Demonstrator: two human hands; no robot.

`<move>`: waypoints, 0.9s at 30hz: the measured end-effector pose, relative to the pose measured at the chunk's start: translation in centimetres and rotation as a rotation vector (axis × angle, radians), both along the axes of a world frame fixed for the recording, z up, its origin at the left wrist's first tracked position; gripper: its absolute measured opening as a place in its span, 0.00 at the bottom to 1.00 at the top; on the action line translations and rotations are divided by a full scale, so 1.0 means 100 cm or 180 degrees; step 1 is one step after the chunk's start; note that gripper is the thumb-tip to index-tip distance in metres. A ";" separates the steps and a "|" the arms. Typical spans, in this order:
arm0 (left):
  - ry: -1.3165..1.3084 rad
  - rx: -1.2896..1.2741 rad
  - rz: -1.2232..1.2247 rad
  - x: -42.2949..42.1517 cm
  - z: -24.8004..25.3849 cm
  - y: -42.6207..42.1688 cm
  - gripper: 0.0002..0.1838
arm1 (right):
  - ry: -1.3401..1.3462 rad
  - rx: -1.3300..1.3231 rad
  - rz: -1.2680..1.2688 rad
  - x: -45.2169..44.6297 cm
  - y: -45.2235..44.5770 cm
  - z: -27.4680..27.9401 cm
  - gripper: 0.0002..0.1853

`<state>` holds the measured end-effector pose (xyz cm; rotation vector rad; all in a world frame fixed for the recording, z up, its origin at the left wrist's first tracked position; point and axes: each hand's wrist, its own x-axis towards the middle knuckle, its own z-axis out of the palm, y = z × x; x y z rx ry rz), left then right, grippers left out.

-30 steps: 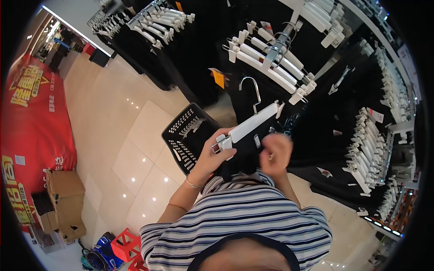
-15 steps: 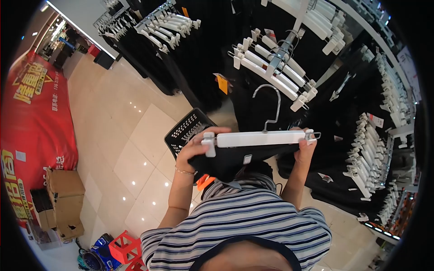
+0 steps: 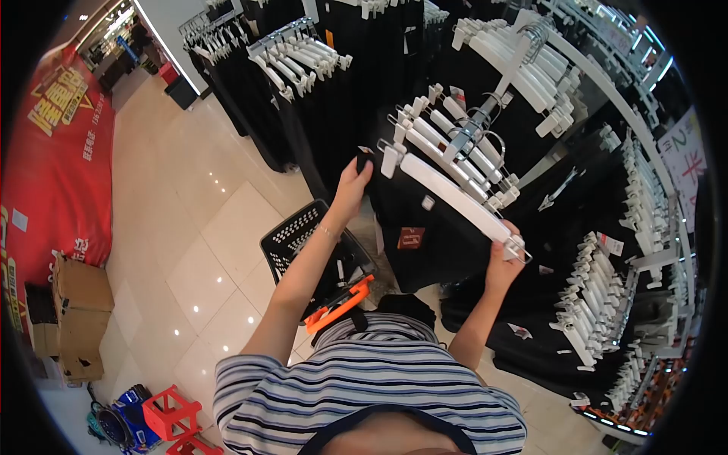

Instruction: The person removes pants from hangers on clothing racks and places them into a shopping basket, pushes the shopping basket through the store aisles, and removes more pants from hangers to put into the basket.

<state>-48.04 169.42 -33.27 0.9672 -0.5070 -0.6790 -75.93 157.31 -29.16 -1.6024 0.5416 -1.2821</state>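
A white clip hanger (image 3: 455, 191) slants down to the right in front of the rack, with a black garment (image 3: 447, 243) below it. My right hand (image 3: 503, 262) is closed around the hanger's right end, by the clip. Just left of the hanger's left clip, my left hand (image 3: 353, 184) is raised, its fingers closed on a small dark thing whose kind I cannot make out. A reddish-brown label (image 3: 410, 237) shows on the black cloth. Whether the hanger's hook rests on the metal rack arm (image 3: 479, 121) is unclear.
A black basket (image 3: 292, 236) with an orange handle (image 3: 339, 305) stands by my left side. Black garments on white hangers (image 3: 595, 303) line the right; another rack (image 3: 299, 57) stands ahead. Cardboard boxes (image 3: 82, 318) and a red stool (image 3: 173, 413) lie farther left.
The hanger has gone forward to the rack and tilted down to the right. My left hand has left its left end and moved up and forward. The right hand keeps its grip.
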 end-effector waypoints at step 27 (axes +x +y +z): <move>-0.0506 0.0856 -0.0420 0.086 -0.048 -0.041 0.13 | -0.0778 0.1992 -0.0201 0.027 0.003 -0.111 0.09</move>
